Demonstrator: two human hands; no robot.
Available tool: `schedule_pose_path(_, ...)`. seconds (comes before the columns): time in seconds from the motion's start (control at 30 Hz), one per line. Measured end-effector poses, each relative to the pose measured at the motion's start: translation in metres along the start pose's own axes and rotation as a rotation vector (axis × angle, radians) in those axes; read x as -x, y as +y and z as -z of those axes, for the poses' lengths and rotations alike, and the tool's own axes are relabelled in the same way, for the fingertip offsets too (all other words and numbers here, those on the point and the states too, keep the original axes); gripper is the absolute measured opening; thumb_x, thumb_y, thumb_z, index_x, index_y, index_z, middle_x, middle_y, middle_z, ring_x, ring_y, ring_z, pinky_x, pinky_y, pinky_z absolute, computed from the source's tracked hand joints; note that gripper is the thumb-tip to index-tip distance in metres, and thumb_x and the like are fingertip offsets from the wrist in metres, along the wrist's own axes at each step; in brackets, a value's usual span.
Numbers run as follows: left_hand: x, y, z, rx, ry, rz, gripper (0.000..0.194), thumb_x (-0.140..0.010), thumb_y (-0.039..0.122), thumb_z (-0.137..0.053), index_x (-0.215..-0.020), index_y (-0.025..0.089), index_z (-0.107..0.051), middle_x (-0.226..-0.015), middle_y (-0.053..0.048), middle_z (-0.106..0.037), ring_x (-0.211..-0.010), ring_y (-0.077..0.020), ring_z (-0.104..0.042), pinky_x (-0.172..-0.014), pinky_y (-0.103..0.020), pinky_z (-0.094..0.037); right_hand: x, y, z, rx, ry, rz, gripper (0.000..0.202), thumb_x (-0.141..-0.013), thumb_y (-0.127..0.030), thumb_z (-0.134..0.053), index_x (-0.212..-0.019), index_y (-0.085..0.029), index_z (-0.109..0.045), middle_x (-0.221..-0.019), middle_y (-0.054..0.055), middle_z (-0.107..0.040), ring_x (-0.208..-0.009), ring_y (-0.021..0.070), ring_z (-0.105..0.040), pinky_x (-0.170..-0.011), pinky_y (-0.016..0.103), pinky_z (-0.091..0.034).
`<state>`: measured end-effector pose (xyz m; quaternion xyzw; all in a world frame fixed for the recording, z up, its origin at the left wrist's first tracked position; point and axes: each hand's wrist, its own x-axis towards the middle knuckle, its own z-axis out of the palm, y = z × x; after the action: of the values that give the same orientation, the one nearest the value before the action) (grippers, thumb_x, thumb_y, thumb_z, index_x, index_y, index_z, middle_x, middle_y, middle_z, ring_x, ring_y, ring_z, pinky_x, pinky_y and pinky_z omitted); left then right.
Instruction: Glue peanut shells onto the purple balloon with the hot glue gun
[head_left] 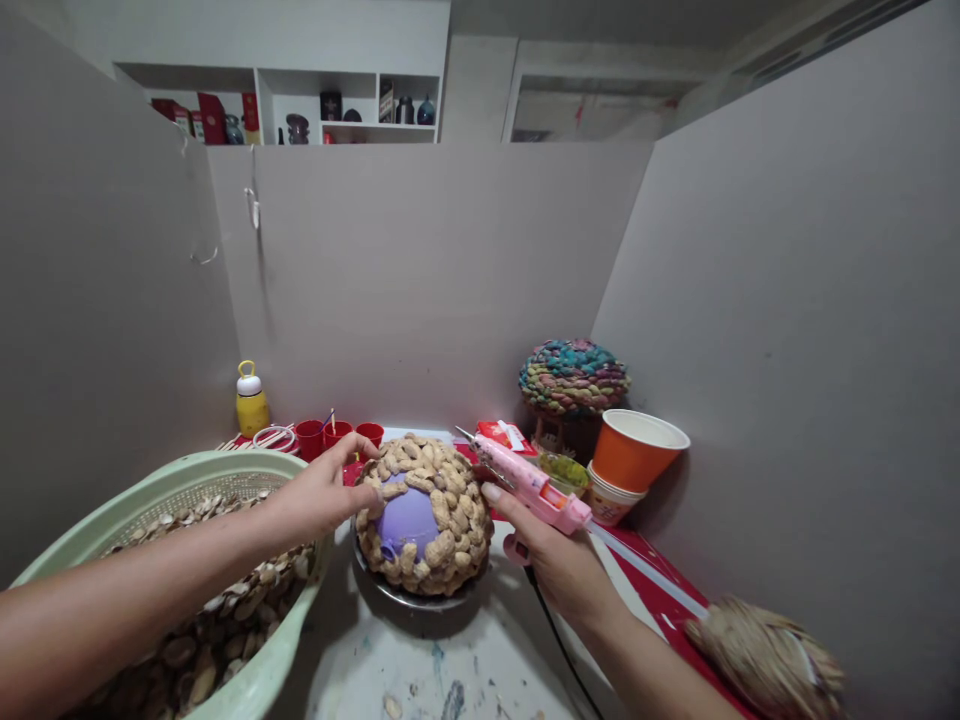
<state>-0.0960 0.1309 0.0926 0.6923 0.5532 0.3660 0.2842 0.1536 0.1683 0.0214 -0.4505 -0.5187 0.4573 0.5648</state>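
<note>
A purple balloon (407, 522), largely covered with peanuts in their shells (457, 500), sits in a shallow metal dish (431, 603) on the table. A bare purple patch and the balloon's knot face me. My left hand (334, 490) grips the ball's left side, thumb in front near a peanut and fingers over the back. My right hand (551, 550) is closed around a pink glue gun (529, 482), beside the ball's right side. The gun's metal nozzle points up and left, and a long pale glue stick (652, 567) sticks out behind it. A black cord hangs below.
At left, a pale green basket (292, 650) holds many shells. Red cups (309, 440) and a yellow bottle (253, 405) stand behind. To the right are orange paper tubs (637, 455), a colourful braided piece (574, 378) and a straw-coloured bundle (765, 655). Grey partitions enclose the table.
</note>
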Motion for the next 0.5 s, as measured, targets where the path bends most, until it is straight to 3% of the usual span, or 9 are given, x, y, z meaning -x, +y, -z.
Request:
schedule_pose_path(0.2, -0.005, -0.0035, -0.0066, 0.151, -0.012, 0.098, 0.05, -0.069, 0.02, -0.054, -0.118, 0.023, -0.048, -0.133, -0.013, -0.058, -0.121, -0.0251, -0.056, -0.095, -0.04, -0.048, 0.0025, -0.0055, -0.0017, 0.038, 0.024, -0.016, 0.029, -0.07, -0.045, -0.075, -0.061, -0.02, -0.061, -0.058, 0.0, -0.055, -0.052, 0.0145, -0.044, -0.048, 0.028, -0.033)
schedule_pose_path(0.5, -0.0035, 0.0059, -0.0062, 0.293, -0.045, 0.228, 0.057, -0.065, 0.023, -0.058, -0.121, 0.022, -0.047, -0.133, -0.012, -0.055, -0.123, -0.0289, -0.051, -0.102, -0.043, -0.04, 0.0062, -0.0104, -0.0048, 0.014, 0.052, -0.045, 0.027, -0.064, -0.043, -0.077, -0.067, -0.018, -0.066, -0.058, -0.001, -0.056, -0.054, 0.0149, -0.047, -0.049, 0.027, -0.033)
